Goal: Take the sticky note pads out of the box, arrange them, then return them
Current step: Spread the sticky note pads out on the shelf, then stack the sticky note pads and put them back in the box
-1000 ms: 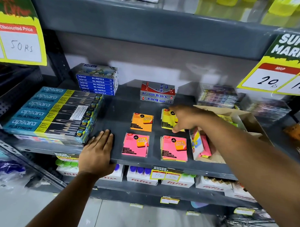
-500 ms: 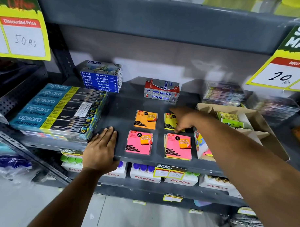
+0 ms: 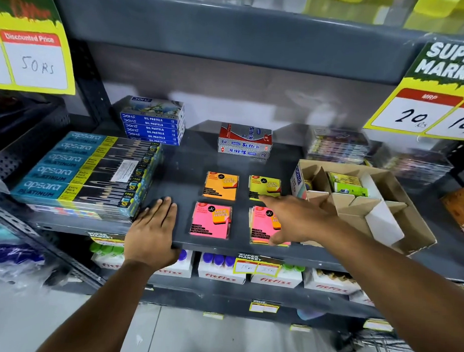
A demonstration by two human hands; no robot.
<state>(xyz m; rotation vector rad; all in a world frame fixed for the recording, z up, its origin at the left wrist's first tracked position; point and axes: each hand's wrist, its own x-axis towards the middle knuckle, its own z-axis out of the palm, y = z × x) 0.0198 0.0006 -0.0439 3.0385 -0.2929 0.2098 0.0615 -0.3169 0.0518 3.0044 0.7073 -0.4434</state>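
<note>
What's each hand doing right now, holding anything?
Left hand: open, flat on the shelf edge, holding nothing.
Right hand: open, fingers spread over the right-hand sticky note pads, gripping nothing.

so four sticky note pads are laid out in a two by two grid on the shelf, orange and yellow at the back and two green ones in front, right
Not quite. The two front pads are pink, not green, as the head view shows. The rest holds: four pads in a two by two grid on the shelf, with the orange pad and the yellow pad at the back.
</note>
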